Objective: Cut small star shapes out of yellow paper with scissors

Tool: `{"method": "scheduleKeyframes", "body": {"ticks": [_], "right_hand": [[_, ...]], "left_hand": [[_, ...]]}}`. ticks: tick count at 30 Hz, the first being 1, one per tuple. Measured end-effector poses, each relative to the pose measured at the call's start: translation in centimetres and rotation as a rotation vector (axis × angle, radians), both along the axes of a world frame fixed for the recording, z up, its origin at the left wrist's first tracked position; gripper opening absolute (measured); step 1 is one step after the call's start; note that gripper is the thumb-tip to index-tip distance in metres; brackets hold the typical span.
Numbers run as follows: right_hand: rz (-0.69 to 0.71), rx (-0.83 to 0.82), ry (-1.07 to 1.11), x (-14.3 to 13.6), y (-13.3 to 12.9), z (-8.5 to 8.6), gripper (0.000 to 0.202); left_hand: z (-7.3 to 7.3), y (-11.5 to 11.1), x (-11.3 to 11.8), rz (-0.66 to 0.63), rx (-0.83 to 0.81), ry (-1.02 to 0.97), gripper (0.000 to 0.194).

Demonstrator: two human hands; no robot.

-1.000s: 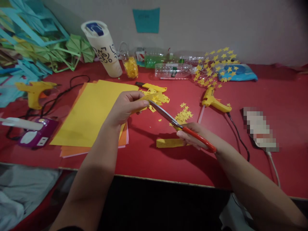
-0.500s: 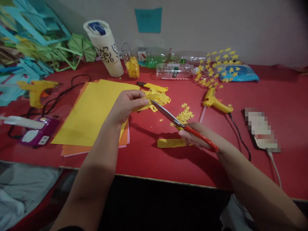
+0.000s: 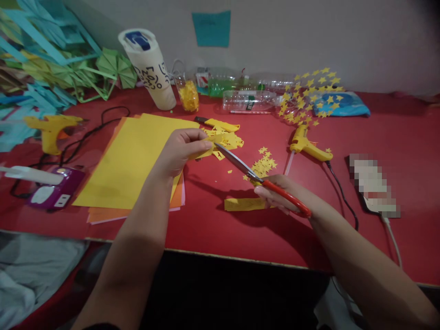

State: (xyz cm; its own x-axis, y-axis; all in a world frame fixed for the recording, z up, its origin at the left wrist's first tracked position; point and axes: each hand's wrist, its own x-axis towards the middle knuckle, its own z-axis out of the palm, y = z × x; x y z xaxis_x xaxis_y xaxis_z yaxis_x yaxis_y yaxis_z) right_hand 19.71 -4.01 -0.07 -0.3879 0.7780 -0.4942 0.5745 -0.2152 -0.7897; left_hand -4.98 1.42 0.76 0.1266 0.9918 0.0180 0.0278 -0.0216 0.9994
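Between thumb and fingers, my left hand (image 3: 187,149) pinches a small piece of yellow paper (image 3: 205,150). My right hand (image 3: 280,195) is closed round the red handles of a pair of scissors (image 3: 237,161), whose blade tips touch the paper's right edge. Below the right hand lies a yellow paper strip (image 3: 244,204). A heap of small cut yellow stars (image 3: 264,162) sits just beyond the scissors. Behind the left hand are yellow paper scraps (image 3: 235,140) and a yellow box cutter (image 3: 222,124).
Yellow sheets (image 3: 137,160) lie over orange ones at left. Glue guns (image 3: 51,130) stand on both sides, near a purple power block (image 3: 57,188). A white tumbler (image 3: 149,73), plastic bottles (image 3: 247,100) and a star-covered ball (image 3: 309,98) line the back. A phone (image 3: 373,185) lies at right.
Almost nothing differs. Both hands, the paper and the scissors keep the same position, apart from a very slight shift of the whole view.
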Motion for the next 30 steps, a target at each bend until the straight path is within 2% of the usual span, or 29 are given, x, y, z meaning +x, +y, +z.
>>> {"method": "scheduleKeyframes", "body": {"ticks": [9,14,22,30], "right_hand": [[0.042,0.044,0.060,0.2,0.0,-0.4,0.056],[0.042,0.087,0.097,0.0,0.1,-0.7,0.057],[0.084,0.121,0.137,0.1,-0.4,-1.1,0.047],[0.053,0.118,0.232,-0.4,-0.8,-1.2,0.052]], "left_hand": [[0.1,0.0,0.2,0.008,-0.038,0.004,0.014],[-0.3,-0.1,0.7,0.001,0.025,-0.040,0.017],[-0.7,-0.3,1.4,-0.034,0.057,-0.073,0.020],[-1.0,-0.6,2.1,0.012,0.079,-0.101,0.022]]}}
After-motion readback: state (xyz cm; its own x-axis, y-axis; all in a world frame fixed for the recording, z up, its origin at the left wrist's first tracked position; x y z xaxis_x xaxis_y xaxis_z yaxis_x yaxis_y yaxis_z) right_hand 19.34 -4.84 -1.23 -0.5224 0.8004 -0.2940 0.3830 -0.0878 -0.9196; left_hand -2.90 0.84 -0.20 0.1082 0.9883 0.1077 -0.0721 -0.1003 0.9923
